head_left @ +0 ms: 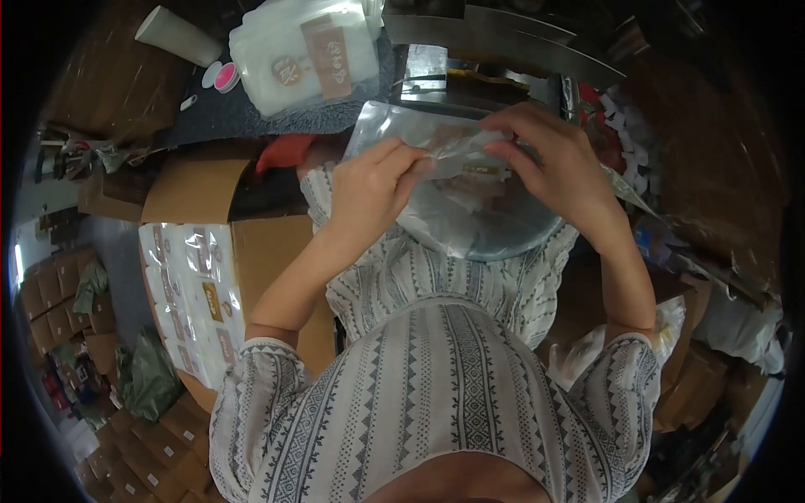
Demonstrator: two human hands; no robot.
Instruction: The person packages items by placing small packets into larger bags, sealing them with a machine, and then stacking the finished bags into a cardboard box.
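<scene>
A clear plastic bag (465, 222) with a brown printed patch lies over my lap, its rounded lower part towards me. My left hand (373, 183) pinches the upper part of the bag between thumb and fingers. To the right, my right hand (558, 159) grips the same crinkled plastic, thumb and forefinger closed on its edge. Between the two hands the film is bunched and shiny. Beyond my left hand, a stack of whitish plastic bags (260, 80) with brown print rests on a dark cloth-covered surface (210, 117).
An open cardboard box (272, 251) on the left holds rows of white printed packs (180, 277). A white cup (176, 35) lies beside a small pink-topped round container (225, 77). Several brown cartons (168, 436) fill the lower left. Metal machinery (503, 42) stands ahead.
</scene>
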